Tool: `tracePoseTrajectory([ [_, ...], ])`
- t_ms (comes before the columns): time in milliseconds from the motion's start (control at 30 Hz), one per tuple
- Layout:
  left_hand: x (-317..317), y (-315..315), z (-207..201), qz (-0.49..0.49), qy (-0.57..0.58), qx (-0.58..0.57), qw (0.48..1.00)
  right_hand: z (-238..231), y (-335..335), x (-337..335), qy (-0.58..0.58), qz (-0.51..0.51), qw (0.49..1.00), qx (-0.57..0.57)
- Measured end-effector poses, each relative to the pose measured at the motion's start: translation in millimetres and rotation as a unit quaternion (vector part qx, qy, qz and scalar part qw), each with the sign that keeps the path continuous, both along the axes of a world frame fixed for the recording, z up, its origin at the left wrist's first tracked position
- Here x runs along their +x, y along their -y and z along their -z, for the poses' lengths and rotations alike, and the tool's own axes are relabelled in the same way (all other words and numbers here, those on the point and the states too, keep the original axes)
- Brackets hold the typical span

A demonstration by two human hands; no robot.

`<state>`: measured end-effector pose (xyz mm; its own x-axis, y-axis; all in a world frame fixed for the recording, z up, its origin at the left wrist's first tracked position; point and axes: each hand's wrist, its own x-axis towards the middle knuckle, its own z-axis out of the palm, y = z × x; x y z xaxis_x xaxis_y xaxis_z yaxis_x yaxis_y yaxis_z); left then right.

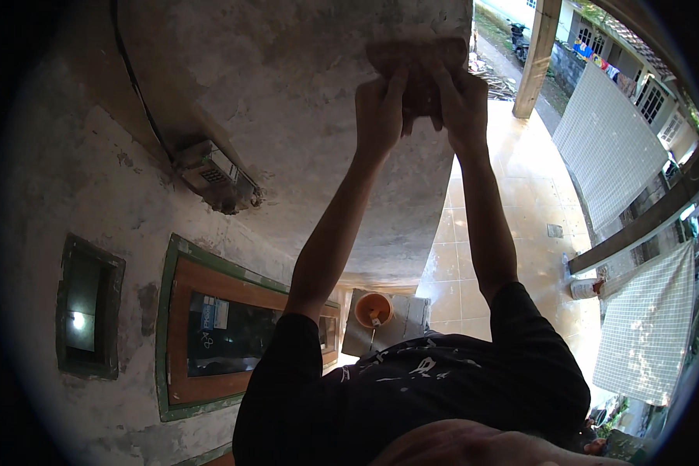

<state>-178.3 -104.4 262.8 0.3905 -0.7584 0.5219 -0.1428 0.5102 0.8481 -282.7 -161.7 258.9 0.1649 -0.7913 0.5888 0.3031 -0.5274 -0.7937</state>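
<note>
A rough plastered wall [287, 93] fills the view. Both hands press a brown block [412, 54], long axis level, against it: left hand [380, 109] and right hand [460, 105] equally near, fingers spread flat.

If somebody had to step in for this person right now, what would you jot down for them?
Left hand and right hand: both raised, pressing a brown pad-like block flat against the rough grey plastered surface; what the block is cannot be told.
Nearby: an orange bucket on a grey box below, by the tiled floor.
Done: the plaster looks patchy and uneven in tone.
Left: cannot tell how much remains.
</note>
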Motion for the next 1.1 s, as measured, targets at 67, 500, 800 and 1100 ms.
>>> tracePoseTrajectory([
  [67, 0, 2, -8, 0.007, -0.002, -0.018, 1.0, -12, -1, -1, 0.005, -0.009, 1.0, -0.002],
  [500, 1, 9, -7, -0.016, -0.006, -0.031, 0.999, -16, 0, 3, 0.015, -0.005, 1.0, -0.019],
  [800, 8, 13, -9, -0.019, -0.006, -0.035, 0.999, -14, 8, 10, -0.003, 0.029, 0.998, -0.048],
  [1100, 15, -1, 14, -0.043, 0.002, 0.018, 0.999, 15, -1, 15, -0.068, 0.084, 0.993, -0.035],
])
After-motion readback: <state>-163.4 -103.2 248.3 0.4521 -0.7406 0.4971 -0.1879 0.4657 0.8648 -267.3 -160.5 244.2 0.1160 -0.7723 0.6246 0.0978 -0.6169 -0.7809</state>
